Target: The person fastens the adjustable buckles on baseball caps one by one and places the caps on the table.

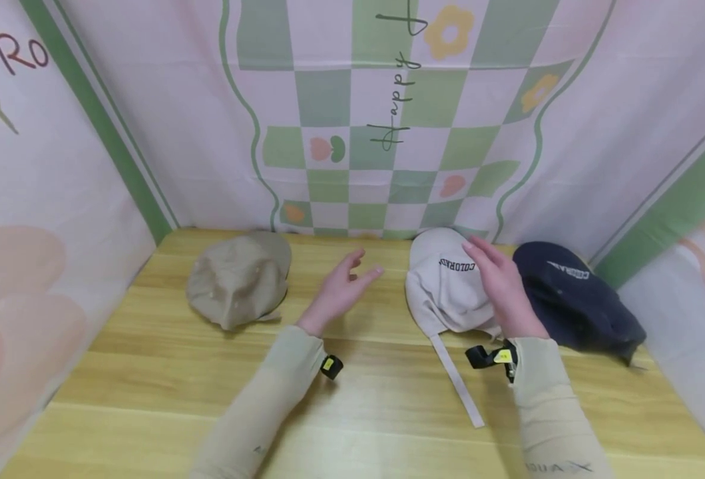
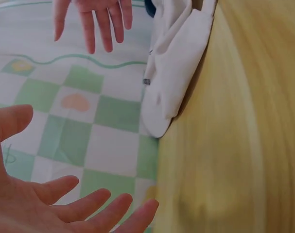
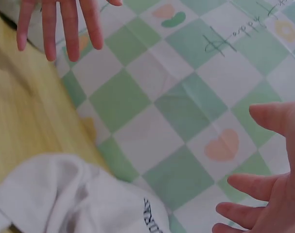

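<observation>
Three caps lie on the wooden table: a khaki cap at left, a white cap with dark lettering and a loose strap near the middle, and a navy cap at right. My left hand is held above the table between the khaki and white caps, fingers spread, holding nothing. Over the right side of the white cap is my right hand, its fingers extended and nothing in its grasp. In the right wrist view the right hand appears apart from the white cap.
A patterned cloth with checks and writing hangs behind the table. More cloth panels stand at the left and right sides. The white cap's strap stretches toward the table's front. Each wrist wears a black band.
</observation>
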Available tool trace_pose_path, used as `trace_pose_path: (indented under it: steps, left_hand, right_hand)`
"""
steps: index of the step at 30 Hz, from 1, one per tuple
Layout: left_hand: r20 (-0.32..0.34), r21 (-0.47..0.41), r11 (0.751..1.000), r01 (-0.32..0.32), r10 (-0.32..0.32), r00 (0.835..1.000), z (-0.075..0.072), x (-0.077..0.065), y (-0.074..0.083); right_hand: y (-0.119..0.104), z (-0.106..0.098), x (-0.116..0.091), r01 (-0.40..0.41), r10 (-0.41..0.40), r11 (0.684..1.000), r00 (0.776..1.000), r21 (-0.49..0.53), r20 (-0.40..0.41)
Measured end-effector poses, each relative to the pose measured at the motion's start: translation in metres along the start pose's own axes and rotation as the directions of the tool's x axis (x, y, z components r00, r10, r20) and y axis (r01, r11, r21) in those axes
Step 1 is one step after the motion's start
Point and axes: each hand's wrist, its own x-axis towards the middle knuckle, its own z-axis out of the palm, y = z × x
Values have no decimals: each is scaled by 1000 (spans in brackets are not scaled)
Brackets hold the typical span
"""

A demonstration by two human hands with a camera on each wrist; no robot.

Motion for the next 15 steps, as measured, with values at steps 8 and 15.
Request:
trace_pose_path:
  steps: [8,15]
  left_hand:
    - [41,8,1000,14,-14,999,19,5,-7]
    - [61,23,999,28,-30,998,42,8,-6]
  right_hand:
    - [22,-14,4,-79,79,997,997,-14,-24]
    - [39,-26,6,-112,112,993,994,-24,3]
